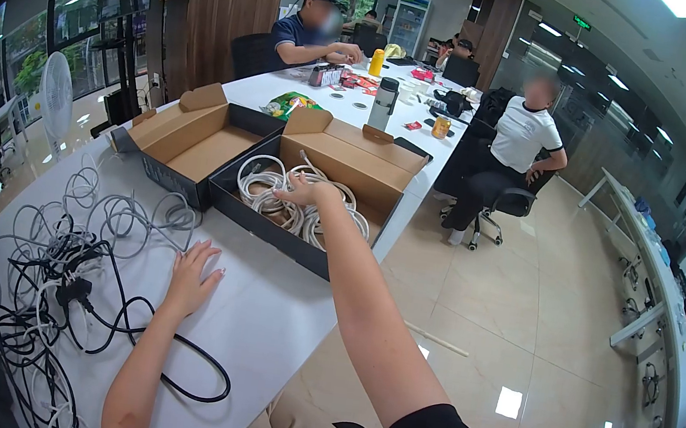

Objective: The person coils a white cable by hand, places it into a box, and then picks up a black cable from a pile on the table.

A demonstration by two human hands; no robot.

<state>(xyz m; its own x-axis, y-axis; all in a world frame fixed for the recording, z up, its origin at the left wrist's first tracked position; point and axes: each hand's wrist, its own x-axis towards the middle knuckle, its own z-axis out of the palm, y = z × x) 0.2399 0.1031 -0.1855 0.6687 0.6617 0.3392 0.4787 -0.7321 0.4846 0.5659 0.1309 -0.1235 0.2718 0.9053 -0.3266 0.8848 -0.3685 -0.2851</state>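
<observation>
My right hand (pixel 309 191) reaches into a black cardboard box with a brown inside (pixel 271 233). Its fingers are stretched apart over coiled white cables (pixel 307 222) and touch them; a firm grip does not show. On the white table, my left hand (pixel 194 278) lies flat with spread fingers and holds nothing. Beside it runs a loose tangle of grey cable (pixel 130 216). Further left, black cables (pixel 207 361) and a black plug (pixel 74 291) lie heaped with more grey and white cord.
A second open box (pixel 195 151) stands left of the first. Behind them are a green snack bag (pixel 291 103), a grey bottle (pixel 383 103) and an orange jar (pixel 441 127). One person sits across the table, another (pixel 527 134) on a chair at the right.
</observation>
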